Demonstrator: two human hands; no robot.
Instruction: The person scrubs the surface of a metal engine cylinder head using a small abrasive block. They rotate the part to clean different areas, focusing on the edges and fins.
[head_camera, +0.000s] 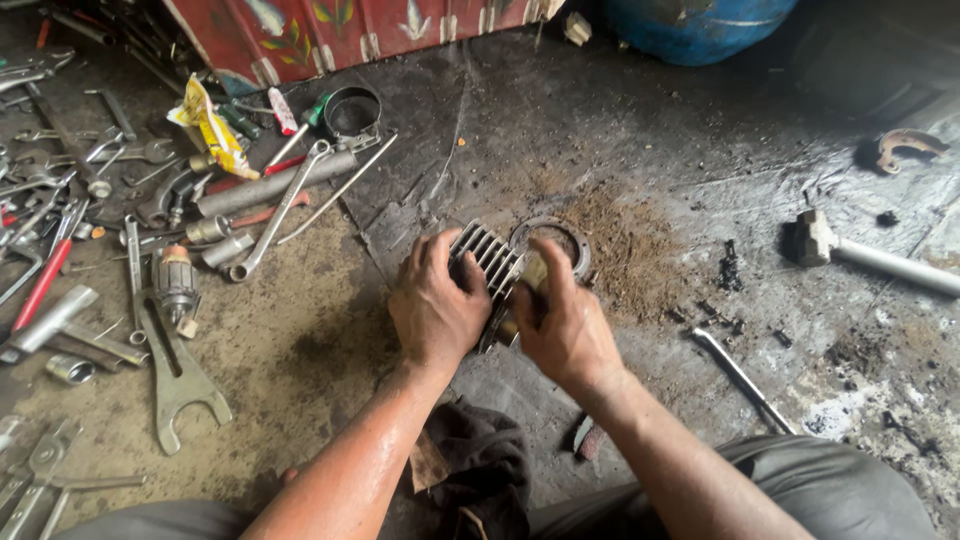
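Note:
A finned metal engine cylinder (489, 256) stands on the dirty, oil-stained floor in the middle of the head view, its round bore rim (572, 238) showing at the far side. My left hand (435, 305) wraps over the near left side of the fins and grips it. My right hand (562, 320) holds the cylinder's right side, fingers curled over a small pale piece (533, 272) pressed against the bore; what that piece is I cannot tell. The lower part of the cylinder is hidden behind both hands.
Many wrenches, pipes and sockets (150, 230) lie scattered at the left, with a metal ring (353, 108) and a red painted box (330, 30) beyond. A hammer (870, 255) and thin rod (745, 380) lie right. A dark rag (475, 470) sits between my forearms. Blue drum (700, 25) behind.

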